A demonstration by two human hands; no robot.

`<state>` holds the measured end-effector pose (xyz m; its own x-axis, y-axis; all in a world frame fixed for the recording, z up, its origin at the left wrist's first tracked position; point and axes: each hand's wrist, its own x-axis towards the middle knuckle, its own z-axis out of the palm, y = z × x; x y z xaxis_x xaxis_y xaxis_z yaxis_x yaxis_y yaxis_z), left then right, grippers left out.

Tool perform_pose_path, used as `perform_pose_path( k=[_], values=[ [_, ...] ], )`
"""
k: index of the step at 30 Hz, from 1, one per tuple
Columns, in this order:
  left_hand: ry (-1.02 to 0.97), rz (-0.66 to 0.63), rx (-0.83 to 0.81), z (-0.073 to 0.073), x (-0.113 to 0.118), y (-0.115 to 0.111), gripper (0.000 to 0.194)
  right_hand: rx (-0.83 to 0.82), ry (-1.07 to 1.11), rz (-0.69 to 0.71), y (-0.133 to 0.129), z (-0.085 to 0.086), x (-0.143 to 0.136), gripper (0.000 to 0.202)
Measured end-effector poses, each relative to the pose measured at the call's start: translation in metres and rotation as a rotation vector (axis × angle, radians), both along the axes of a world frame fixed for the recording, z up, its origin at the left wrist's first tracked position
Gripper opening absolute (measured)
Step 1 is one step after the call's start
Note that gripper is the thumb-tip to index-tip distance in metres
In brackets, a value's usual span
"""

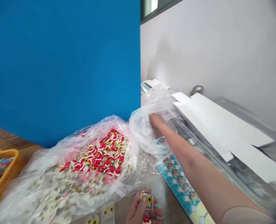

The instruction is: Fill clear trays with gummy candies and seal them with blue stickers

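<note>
Near the bottom centre, my left hand [138, 210] holds a small clear plastic piece [149, 199] with yellow-and-black eyes, thumb pressed on it; a bit of red and white shows below. My right hand [156, 120] reaches far forward into the mouth of a clear plastic bag [141, 124], and its fingertips are partly hidden there, so I cannot tell what it touches. Left of centre, a large open plastic bag [128, 146] holds many small red, white and yellow pieces [102, 155]. More clear pieces with eyes [108, 210] lie at the bottom edge.
An orange basket [14, 158] with small items stands at the far left. A blue panel [65, 62] rises behind the bags. White card strips [222, 118] lie over clear plastic on the right. A printed blue sheet [178, 180] lies beside my right forearm.
</note>
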<state>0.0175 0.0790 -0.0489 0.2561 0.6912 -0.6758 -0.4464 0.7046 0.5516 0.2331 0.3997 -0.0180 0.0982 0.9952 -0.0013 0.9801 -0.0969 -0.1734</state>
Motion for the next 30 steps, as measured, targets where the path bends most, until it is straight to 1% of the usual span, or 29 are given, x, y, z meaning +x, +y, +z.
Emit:
perform_pose_path(
  k=[2, 5, 7, 10, 12, 13, 15, 16, 17, 18, 19, 20, 21, 23, 25, 27, 30],
  values=[
    [-0.019, 0.004, 0.004, 0.002, 0.001, 0.0, 0.057, -0.012, -0.029, 0.012, 0.004, 0.0, -0.004, 0.036],
    [-0.041, 0.032, 0.035, 0.011, 0.0, 0.0, 0.052, 0.024, -0.072, 0.026, -0.005, 0.002, -0.007, 0.036],
    [-0.056, 0.049, 0.074, 0.019, -0.002, -0.003, 0.049, 0.049, -0.095, 0.035, -0.018, 0.007, -0.008, 0.033],
    [-0.091, 0.086, 0.133, 0.032, -0.008, -0.01, 0.046, 0.071, -0.13, 0.024, -0.046, 0.025, -0.007, 0.029],
    [-0.105, 0.145, 0.152, 0.039, -0.014, -0.014, 0.045, 0.121, -0.116, -0.043, -0.075, 0.041, -0.006, 0.028],
    [-0.113, 0.186, 0.156, 0.042, -0.018, -0.015, 0.045, 0.168, -0.071, -0.073, -0.094, 0.049, -0.007, 0.029],
    [-0.149, 0.262, 0.157, 0.046, -0.026, -0.017, 0.044, 0.257, 0.13, -0.07, -0.142, 0.063, -0.013, 0.037],
    [-0.181, 0.284, 0.161, 0.047, -0.029, -0.018, 0.045, 0.253, 0.284, 0.016, -0.17, 0.068, -0.019, 0.045],
    [-0.213, 0.289, 0.16, 0.047, -0.031, -0.018, 0.046, 0.191, 0.465, 0.12, -0.199, 0.072, -0.026, 0.047],
    [-0.245, 0.284, 0.163, 0.046, -0.033, -0.019, 0.048, 0.076, 0.649, 0.246, -0.228, 0.073, -0.036, 0.044],
    [-0.277, 0.266, 0.17, 0.046, -0.033, -0.021, 0.049, -0.059, 0.796, 0.369, -0.256, 0.072, -0.046, 0.041],
    [-0.304, 0.241, 0.183, 0.045, -0.032, -0.023, 0.05, -0.168, 0.894, 0.457, -0.281, 0.07, -0.057, 0.039],
    [-0.328, 0.215, 0.202, 0.045, -0.031, -0.026, 0.051, -0.226, 0.961, 0.496, -0.302, 0.066, -0.067, 0.037],
    [-0.365, 0.166, 0.236, 0.046, -0.027, -0.033, 0.053, -0.248, 1.023, 0.521, -0.33, 0.055, -0.084, 0.036],
    [-0.384, 0.134, 0.249, 0.048, -0.025, -0.041, 0.053, -0.192, 1.011, 0.501, -0.345, 0.043, -0.094, 0.036],
    [-0.394, 0.114, 0.253, 0.051, -0.024, -0.048, 0.049, -0.118, 0.966, 0.457, -0.351, 0.034, -0.097, 0.036],
    [-0.36, 0.103, 0.292, 0.054, -0.025, -0.058, 0.033, -0.045, 0.927, 0.377, -0.356, 0.027, -0.098, 0.035]
  ],
)
